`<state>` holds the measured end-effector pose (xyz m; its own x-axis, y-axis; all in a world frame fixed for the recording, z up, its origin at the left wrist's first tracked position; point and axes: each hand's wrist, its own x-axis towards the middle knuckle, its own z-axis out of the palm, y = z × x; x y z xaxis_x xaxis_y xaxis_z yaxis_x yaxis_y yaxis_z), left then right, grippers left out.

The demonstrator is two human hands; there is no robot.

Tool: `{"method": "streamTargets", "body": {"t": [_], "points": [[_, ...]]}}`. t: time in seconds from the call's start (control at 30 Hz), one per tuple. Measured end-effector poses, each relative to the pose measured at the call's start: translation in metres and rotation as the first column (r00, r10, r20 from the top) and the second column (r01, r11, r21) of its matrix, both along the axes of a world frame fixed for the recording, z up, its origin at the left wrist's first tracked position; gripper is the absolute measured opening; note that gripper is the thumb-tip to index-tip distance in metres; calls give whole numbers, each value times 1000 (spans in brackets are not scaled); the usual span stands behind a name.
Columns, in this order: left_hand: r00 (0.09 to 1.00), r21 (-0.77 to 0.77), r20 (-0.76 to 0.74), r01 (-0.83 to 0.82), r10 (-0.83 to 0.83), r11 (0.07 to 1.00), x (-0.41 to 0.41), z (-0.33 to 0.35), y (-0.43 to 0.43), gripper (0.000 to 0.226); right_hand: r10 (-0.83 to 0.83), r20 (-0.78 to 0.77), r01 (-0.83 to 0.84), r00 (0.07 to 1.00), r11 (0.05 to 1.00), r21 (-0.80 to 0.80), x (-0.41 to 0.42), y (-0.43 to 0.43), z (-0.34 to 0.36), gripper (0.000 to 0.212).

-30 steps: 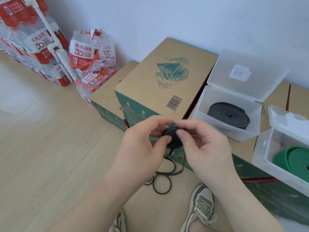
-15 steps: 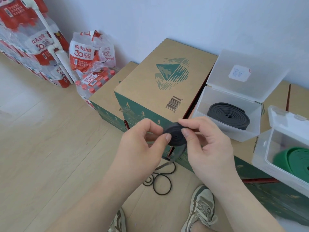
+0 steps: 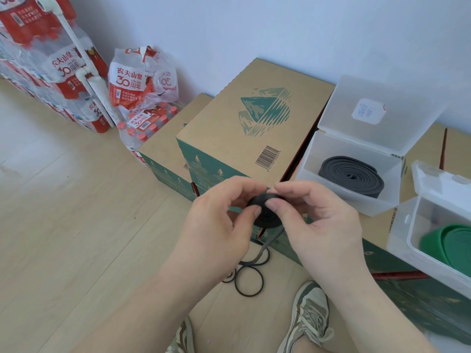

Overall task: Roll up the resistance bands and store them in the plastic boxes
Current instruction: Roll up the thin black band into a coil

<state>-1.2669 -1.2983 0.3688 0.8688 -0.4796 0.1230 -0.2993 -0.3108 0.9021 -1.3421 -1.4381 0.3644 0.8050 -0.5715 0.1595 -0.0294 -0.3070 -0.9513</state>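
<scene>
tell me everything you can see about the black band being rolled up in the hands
The black resistance band is a thin, flat, matte strip that looks like rubber. Part of it is wound into a tight round coil, pinched on its faces and rim by the left hand and the right hand above the floor. An unrolled tail drops from the coil's underside to the wooden floor, where the rest lies in loose loops beside a shoe.
</scene>
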Motion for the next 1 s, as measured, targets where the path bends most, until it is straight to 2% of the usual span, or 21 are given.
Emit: {"method": "streamTargets", "body": {"t": [0.17, 0.27, 0.4, 0.5, 0.7, 0.87, 1.0], "points": [[973, -180, -211, -132, 93, 975, 5, 4, 0, 37, -22, -32, 27, 999, 988, 154, 2, -7, 2, 25], [938, -275, -344, -127, 26, 953, 2, 8, -2, 31, -17, 11, 14, 1000, 968, 251, 3, -4, 3, 25], [911, -263, -412, -93, -25, 960, -3, 6, -4, 27, -34, 33, 24, 999, 963, 268, 5, -4, 0, 26], [952, -114, -305, -61, 24, 992, 0, 5, 0, 26, -29, -15, 31, 999, 986, 162, 4, -5, -3, 30], [998, -24, -63, -5, 3, 1000, -1, 7, 0, 32, 49, 18, -47, 999, 994, -96, 1, -1, -6, 31], [987, -59, -161, -18, 8, 998, 1, 9, 2, 28, 57, 36, -58, 998, 998, 21, 3, -5, -7, 31], [992, 31, -127, 10, -6, 999, 0, 5, 3, 33, 89, 16, -88, 996, 994, -60, 3, -2, -5, 33]]}}
